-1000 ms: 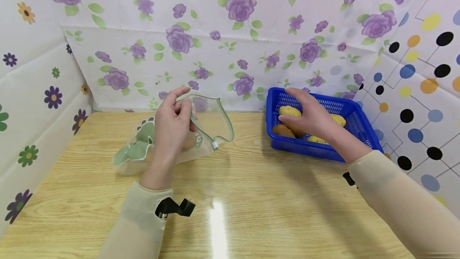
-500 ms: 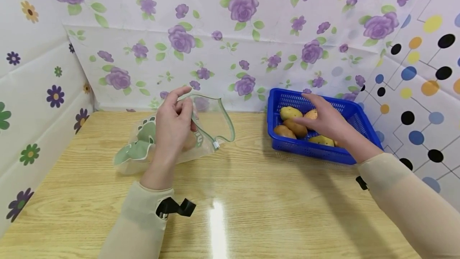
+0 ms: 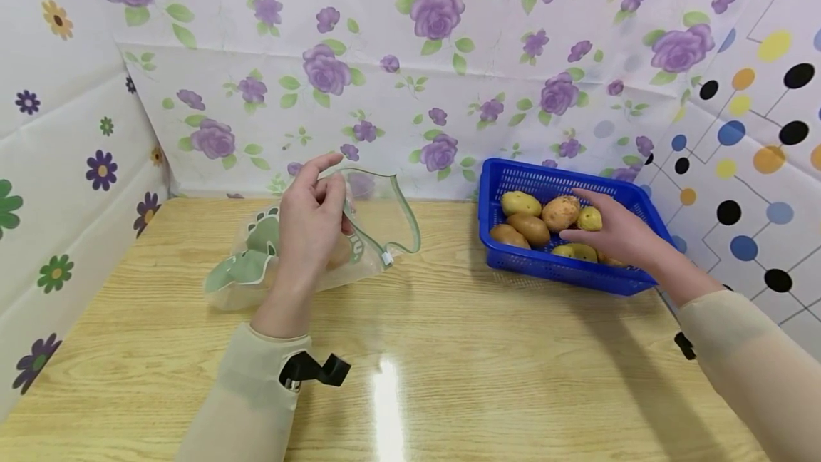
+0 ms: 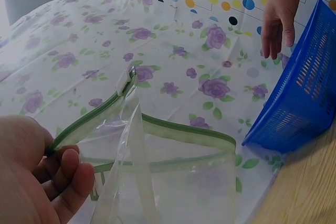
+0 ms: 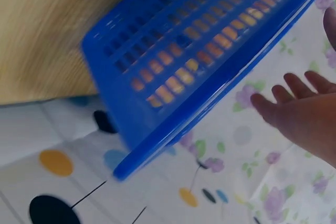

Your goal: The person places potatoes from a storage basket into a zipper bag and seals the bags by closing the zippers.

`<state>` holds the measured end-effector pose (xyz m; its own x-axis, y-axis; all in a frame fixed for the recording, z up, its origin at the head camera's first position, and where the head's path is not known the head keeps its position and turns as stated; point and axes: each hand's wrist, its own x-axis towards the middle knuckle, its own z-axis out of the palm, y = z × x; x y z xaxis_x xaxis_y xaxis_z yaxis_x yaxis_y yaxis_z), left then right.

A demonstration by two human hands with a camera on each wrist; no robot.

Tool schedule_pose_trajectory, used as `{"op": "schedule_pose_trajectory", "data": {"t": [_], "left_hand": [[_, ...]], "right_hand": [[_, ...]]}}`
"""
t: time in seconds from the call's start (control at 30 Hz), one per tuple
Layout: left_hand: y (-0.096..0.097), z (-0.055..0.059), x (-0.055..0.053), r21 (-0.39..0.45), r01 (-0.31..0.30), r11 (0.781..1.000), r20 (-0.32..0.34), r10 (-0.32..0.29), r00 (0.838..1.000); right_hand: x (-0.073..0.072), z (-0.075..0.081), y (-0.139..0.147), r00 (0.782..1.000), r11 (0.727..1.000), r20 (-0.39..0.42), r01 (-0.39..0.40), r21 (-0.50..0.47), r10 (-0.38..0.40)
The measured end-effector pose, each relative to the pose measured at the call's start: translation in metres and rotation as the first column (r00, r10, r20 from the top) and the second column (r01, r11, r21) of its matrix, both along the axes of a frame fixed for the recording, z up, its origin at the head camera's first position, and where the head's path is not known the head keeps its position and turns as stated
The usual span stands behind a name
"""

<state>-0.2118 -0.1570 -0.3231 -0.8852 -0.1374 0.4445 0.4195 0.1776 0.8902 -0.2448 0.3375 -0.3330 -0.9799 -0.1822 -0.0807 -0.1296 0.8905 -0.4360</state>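
My left hand (image 3: 311, 227) pinches the green-edged rim of a clear zip bag (image 3: 246, 269) with green print. The bag's mouth gapes to the right, its white slider (image 3: 387, 259) hanging at the front corner. Something brownish shows inside, partly hidden by the hand. In the left wrist view, thumb and fingers hold the green zip strip (image 4: 89, 119). My right hand (image 3: 612, 229) hovers over the blue basket (image 3: 551, 273), thumb and fingers spread and holding nothing. Several potatoes lie in that basket, among them a rough tan potato (image 3: 561, 213) and a small yellow potato (image 3: 589, 219) beside the fingertips.
A wood-grain table (image 3: 449, 362) carries both bag and basket. Behind it hangs a floral sheet (image 3: 398, 113), with a dotted sheet (image 3: 750, 162) close to the basket's right side. In the right wrist view, the basket's slotted wall (image 5: 152, 124) stands near the hand.
My right hand has moved rightward over the basket, from the left-hand potatoes toward the middle right, uncovering the tan potato and the small yellow one. The left hand keeps its place on the bag.
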Motion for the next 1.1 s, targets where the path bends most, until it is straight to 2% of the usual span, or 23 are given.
{"op": "schedule_pose_trajectory", "data": {"t": [0.3,0.57,0.73,0.97,1.1], "left_hand": [[0.000,-0.001,0.000,-0.008,-0.005,1.000,0.006,0.005,1.000],[0.001,-0.001,-0.001,-0.009,-0.009,1.000,0.011,0.009,1.000],[0.000,0.000,0.000,-0.020,-0.015,1.000,0.008,0.015,1.000],[0.000,0.000,-0.001,-0.022,-0.015,1.000,0.009,0.015,1.000],[0.000,0.000,-0.001,-0.023,-0.014,1.000,0.016,0.014,1.000]], "right_hand": [[0.000,-0.012,0.030,0.996,0.996,0.025,-0.084,-0.010,0.084],[0.002,-0.018,0.044,0.994,0.996,0.058,-0.087,-0.001,0.087],[0.003,-0.022,0.051,0.991,0.994,0.080,-0.112,0.018,0.110],[0.002,-0.029,0.058,0.983,0.988,0.095,-0.155,-0.012,0.156],[0.000,-0.032,0.063,0.982,0.986,0.101,-0.164,0.011,0.162]]}}
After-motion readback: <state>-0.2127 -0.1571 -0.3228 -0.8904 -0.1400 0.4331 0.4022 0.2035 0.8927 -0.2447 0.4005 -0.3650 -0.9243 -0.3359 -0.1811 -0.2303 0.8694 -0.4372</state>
